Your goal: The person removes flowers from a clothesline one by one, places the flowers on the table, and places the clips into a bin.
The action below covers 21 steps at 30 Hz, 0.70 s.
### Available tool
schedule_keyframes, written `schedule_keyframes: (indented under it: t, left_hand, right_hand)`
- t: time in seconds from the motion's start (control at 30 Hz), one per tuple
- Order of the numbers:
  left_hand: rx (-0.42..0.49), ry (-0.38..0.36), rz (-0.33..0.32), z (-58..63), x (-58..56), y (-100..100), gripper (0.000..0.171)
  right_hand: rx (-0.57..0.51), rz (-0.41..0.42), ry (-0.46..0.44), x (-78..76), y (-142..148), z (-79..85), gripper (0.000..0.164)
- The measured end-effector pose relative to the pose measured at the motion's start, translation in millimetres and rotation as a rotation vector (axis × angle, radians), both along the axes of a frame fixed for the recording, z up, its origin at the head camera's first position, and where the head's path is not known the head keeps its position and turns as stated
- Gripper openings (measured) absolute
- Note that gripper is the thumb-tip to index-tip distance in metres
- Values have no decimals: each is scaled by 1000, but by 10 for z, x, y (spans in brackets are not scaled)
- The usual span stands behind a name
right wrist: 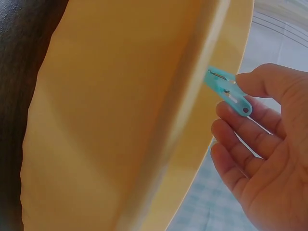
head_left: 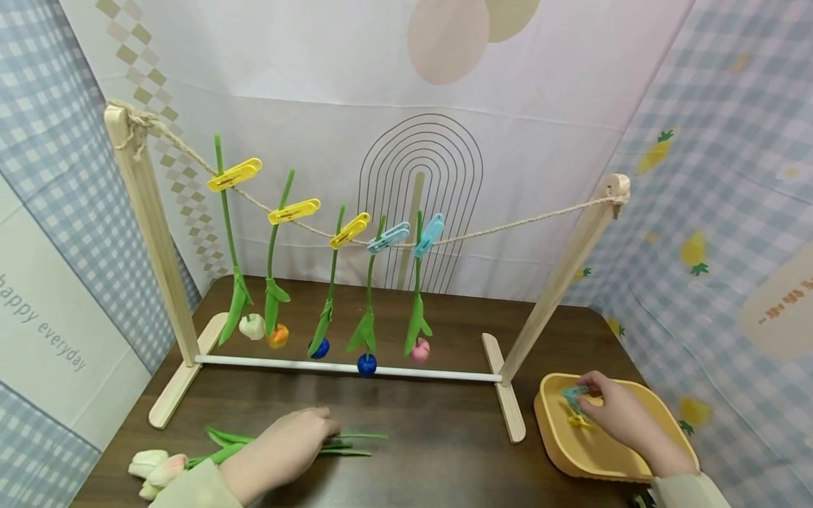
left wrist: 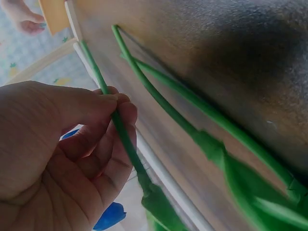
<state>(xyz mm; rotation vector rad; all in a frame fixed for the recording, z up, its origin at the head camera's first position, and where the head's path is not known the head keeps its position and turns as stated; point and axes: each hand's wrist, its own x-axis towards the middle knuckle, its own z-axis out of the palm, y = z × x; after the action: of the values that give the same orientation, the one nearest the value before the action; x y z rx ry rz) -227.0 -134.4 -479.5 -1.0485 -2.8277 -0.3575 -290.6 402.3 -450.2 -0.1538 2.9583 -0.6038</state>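
Observation:
My left hand [head_left: 288, 444] pinches the green stem [left wrist: 126, 137] of one artificial tulip between thumb and fingers, just above the table. Beside it lie more tulip stems [left wrist: 166, 103], whose pale blooms [head_left: 149, 466] rest at the table's left front. Over the yellow bin [head_left: 551, 430] my right hand [head_left: 616, 413] holds a light-blue clothespin [right wrist: 228, 92] between thumb and fingers. A yellow clothespin [head_left: 579, 421] lies inside that bin. Several tulips hang head down from a rope [head_left: 508, 226], held by yellow clothespins [head_left: 235, 175] and blue clothespins [head_left: 429, 235].
A wooden stand carries the rope between its left post [head_left: 155, 247] and right post [head_left: 559, 282]. Low across the stand runs a white rod [head_left: 267, 363], behind my left hand. Printed cloth [head_left: 286, 56] hangs at the back and sides of the brown table [head_left: 432, 466].

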Motion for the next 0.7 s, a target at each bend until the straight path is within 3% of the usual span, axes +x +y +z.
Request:
schedule_keyframes:
  t: [0.27,0.7]
  left_hand:
    - [-24,-35,3,-47,8,9,22]
    - [-41,-11,23,-187,-14,-5,23]
  right_hand:
    - [-11,5,-63,-57,8,-36,35]
    - [28,59,16,-67,12,-106,25]
